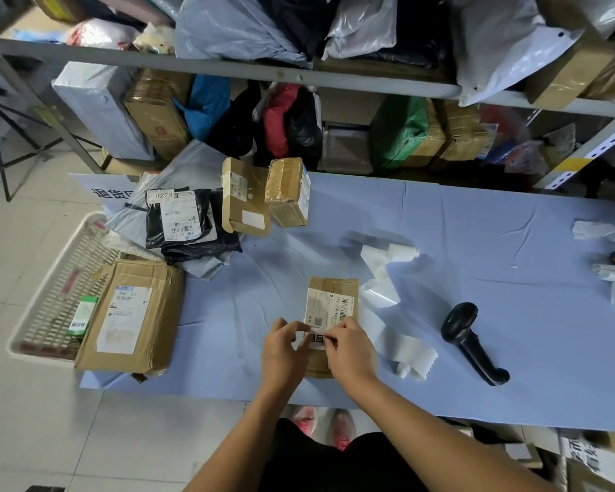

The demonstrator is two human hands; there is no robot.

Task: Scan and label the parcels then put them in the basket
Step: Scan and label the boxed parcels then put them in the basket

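Parcels wait in order of handling: the big cardboard box [130, 314], its label reading "530 C3", lies half in the white slatted basket [55, 296] at the left table edge, apparently already processed, while the black bag [182, 221] marked "0228" and two taped cartons [267, 197] sit farther back, probably queued. The small box [332, 314] lies flat near the front edge, likely so both hands can work on it. Left hand [284, 349] and right hand [348, 349] pinch a QR sticker [317, 339] over its near end; the black scanner [471, 340] lies set aside to the right.
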